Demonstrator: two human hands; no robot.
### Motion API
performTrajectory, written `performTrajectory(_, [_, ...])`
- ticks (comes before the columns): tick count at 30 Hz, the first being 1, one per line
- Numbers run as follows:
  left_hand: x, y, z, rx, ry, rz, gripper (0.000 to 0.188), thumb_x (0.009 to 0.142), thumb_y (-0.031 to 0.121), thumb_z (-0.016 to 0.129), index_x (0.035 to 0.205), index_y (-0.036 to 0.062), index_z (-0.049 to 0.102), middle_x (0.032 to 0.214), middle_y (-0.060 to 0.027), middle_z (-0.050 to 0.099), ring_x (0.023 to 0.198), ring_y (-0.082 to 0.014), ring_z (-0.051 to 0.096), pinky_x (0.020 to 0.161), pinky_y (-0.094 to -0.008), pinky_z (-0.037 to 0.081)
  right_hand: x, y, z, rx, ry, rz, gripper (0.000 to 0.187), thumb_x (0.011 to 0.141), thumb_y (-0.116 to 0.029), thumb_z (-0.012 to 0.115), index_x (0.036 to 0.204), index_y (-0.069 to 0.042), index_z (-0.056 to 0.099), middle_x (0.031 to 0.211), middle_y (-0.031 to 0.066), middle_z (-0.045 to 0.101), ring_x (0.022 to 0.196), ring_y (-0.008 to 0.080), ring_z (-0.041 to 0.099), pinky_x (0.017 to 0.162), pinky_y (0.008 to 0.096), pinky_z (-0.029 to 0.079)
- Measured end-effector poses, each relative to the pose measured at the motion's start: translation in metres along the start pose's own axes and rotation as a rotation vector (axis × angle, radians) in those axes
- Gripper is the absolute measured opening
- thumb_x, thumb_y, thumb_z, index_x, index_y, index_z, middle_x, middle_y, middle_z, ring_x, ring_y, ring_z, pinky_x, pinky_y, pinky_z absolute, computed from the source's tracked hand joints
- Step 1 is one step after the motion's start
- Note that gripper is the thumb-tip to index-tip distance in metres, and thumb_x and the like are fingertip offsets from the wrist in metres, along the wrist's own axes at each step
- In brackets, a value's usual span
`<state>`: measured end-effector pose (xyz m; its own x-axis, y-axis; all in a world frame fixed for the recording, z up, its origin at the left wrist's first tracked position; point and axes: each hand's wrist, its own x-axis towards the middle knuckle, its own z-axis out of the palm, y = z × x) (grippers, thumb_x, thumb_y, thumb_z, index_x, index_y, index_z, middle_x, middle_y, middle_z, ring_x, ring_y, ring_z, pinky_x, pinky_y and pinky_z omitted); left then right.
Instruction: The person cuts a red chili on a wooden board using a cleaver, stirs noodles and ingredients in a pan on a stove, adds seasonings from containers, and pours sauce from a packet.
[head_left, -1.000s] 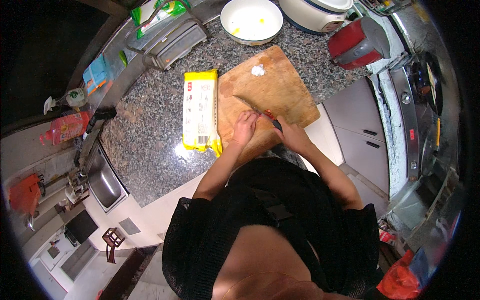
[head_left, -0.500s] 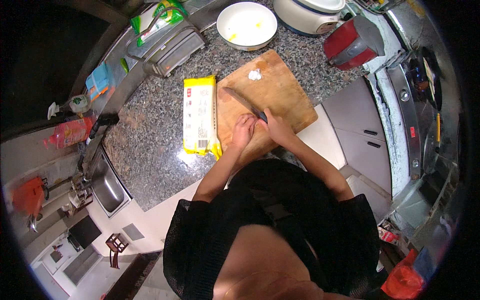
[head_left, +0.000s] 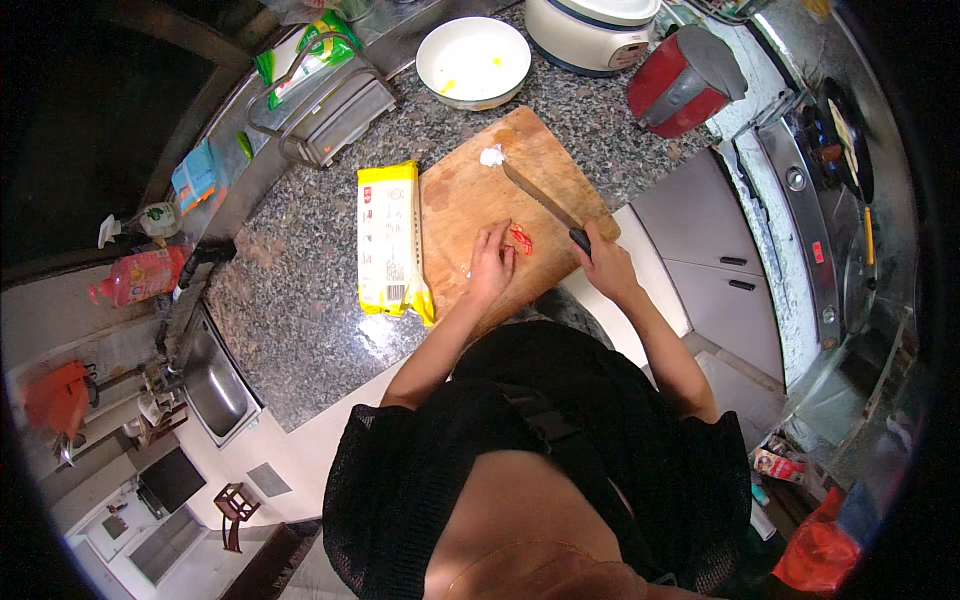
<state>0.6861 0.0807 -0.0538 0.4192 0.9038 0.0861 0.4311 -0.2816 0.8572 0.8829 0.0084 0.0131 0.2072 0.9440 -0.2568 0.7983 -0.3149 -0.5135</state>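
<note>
The knife (head_left: 541,196) is in my right hand (head_left: 606,264), gripped by its dark handle. Its blade slants up and left over the wooden cutting board (head_left: 560,160), the tip close to a crumpled white scrap (head_left: 491,156). My left hand (head_left: 491,264) rests on the board with its fingers curled in against a small shiny red piece (head_left: 521,239), whose kind I cannot make out. A gap separates the knife from that hand. Left of the board lies a yellow and white package (head_left: 390,238), flat on the counter.
A white bowl (head_left: 474,56) with yellow residue stands behind the board, beside a white rice cooker (head_left: 588,38). At the right are a red and grey container (head_left: 684,82) and a stove with a pan (head_left: 846,140). A sink (head_left: 217,372) lies at the left.
My right hand has drawn the knife away to the right, off my left hand. The red piece now shows beside my left fingers. The view has shifted slightly.
</note>
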Motion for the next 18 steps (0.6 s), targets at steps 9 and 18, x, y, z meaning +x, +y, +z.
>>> performTrajectory(9, [-0.001,0.008,0.013,0.294,-0.088,-0.226,0.059,0.068,-0.003,0.055,0.124,0.0034,0.040,0.109,-0.0195,0.042,0.099,-0.0348,0.040,0.089,-0.0382,0.035,-0.033,0.036,0.008,1.013,-0.181,0.213,0.022,0.090,-0.025,0.045,0.098,-0.005,0.044,0.062,0.0041,0.052,0.047,0.0118,0.051,0.044,0.0253,0.041])
performTrajectory(18, [0.012,0.026,0.040,0.265,0.044,-0.250,0.042,0.065,0.006,0.064,0.105,0.0037,0.051,0.096,-0.0164,0.048,0.091,-0.0328,0.046,0.083,-0.0391,0.038,-0.036,0.065,0.029,1.196,-0.304,0.224,0.022,0.091,-0.026,0.043,0.094,-0.004,0.042,0.071,0.0066,0.054,0.052,0.0130,0.053,0.049,0.0260,0.045])
